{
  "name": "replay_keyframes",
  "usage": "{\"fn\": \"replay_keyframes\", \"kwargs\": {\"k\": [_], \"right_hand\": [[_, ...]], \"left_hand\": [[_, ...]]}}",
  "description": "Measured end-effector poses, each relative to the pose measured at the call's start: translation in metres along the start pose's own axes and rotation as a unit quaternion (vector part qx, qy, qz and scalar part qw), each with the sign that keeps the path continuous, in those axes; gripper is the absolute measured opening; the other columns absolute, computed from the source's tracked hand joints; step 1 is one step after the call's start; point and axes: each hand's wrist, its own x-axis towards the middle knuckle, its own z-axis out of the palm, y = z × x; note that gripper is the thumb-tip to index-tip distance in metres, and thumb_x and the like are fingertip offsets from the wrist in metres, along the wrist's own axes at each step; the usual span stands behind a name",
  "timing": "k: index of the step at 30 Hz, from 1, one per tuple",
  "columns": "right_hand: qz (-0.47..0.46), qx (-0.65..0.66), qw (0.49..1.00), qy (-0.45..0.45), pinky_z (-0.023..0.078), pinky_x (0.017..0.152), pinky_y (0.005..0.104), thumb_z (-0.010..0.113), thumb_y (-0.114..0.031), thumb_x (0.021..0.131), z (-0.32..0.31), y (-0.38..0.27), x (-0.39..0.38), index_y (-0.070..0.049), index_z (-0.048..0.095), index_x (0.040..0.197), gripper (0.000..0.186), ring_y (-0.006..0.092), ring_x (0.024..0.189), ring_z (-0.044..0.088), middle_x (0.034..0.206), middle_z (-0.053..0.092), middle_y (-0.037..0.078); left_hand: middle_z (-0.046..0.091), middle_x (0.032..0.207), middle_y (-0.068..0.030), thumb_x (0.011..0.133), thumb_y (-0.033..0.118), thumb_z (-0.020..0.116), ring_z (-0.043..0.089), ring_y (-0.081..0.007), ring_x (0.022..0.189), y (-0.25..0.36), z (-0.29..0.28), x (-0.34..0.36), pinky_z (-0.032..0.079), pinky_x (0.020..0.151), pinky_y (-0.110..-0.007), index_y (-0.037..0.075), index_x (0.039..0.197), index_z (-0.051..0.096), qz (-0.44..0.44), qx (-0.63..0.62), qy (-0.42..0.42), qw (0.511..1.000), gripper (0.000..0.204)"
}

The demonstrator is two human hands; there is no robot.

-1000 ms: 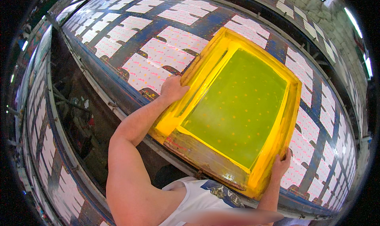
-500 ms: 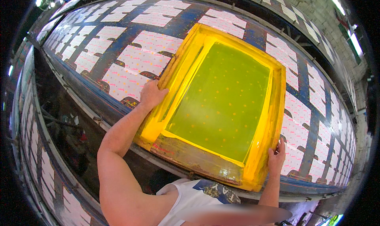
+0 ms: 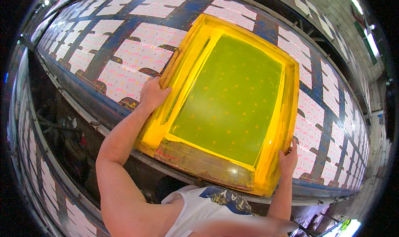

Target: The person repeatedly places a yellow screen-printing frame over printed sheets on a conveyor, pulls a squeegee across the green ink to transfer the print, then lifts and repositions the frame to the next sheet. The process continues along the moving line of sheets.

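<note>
A large screen printing frame (image 3: pixel 290 112) spans the middle of the long table, its wooden sides coated in yellow ink. Inside it is a green mesh (image 3: pixel 232 100) dotted with small orange-yellow motifs. My left hand (image 3: pixel 154 93) grips the frame's left side, thumb over the edge and fingers mostly hidden from me. At the lower right side, my right hand (image 3: pixel 288 158) holds the outer edge with its fingers bent round it. Brown tape-like covering (image 3: pixel 199 162) marks the near end of the frame.
White printed fabric pieces (image 3: pixel 145 50) with small pink and orange patterns lie in rows along the blue-stained table (image 3: pixel 112 39). A rail (image 3: pixel 97 127) runs along its near edge. Another table with similar pieces (image 3: pixel 50 183) stands at left. A block wall (image 3: pixel 332 12) rises at far right.
The frame and both hands sit slightly higher and further left in the picture, and the table has shifted likewise. Both hands keep the same hold on the frame.
</note>
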Motion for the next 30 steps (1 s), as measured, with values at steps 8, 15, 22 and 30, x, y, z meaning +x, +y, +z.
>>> {"fn": "replay_keyframes", "kwargs": {"k": [8,15,22,30], "right_hand": [[-0.047,0.066,0.997,0.017,0.061,0.092,0.0414,0.079,-0.002,0.084,0.007,0.014,0.013,-0.007,0.061,0.158,0.077,0.0298,0.103,0.076,0.118,0.078,0.016],[-0.162,0.032,0.981,0.097,0.055,0.114,0.0496,0.077,-0.011,0.083,-0.012,0.014,0.026,-0.007,0.069,0.148,0.066,0.0416,0.128,0.069,0.136,0.075,0.021],[-0.116,0.028,0.989,0.084,0.057,0.108,0.051,0.076,-0.01,0.082,-0.052,0.02,0.058,-0.008,0.071,0.144,0.063,0.0429,0.122,0.071,0.127,0.077,0.022],[-0.096,0.035,0.986,0.135,0.058,0.108,0.0514,0.075,-0.008,0.083,-0.098,0.133,0.1,-0.013,0.072,0.143,0.06,0.0436,0.122,0.072,0.129,0.078,0.021]], "left_hand": [[0.079,0.114,-0.0245,0.082,0.031,0.085,0.075,-0.0426,0.112,-0.006,0.001,0.011,0.059,0.099,-0.055,0.002,0.119,0.081,-0.022,-0.032,-0.01,0.999,0.048],[0.077,0.085,-0.0201,0.071,0.016,0.083,0.074,-0.0319,0.078,-0.013,0.01,0.033,0.058,0.077,-0.045,-0.007,0.1,0.079,0.038,-0.158,-0.03,0.986,0.038],[0.081,0.091,-0.0126,0.077,0.005,0.081,0.073,-0.023,0.076,0.033,-0.011,0.036,0.059,0.075,-0.038,-0.009,0.105,0.08,0.001,-0.136,-0.03,0.99,0.031],[0.084,0.101,-0.0106,0.079,0.007,0.084,0.077,-0.0246,0.086,0.145,0.051,-0.018,0.061,0.084,-0.038,-0.005,0.11,0.083,0.043,-0.205,0.0,0.978,0.033]]}}
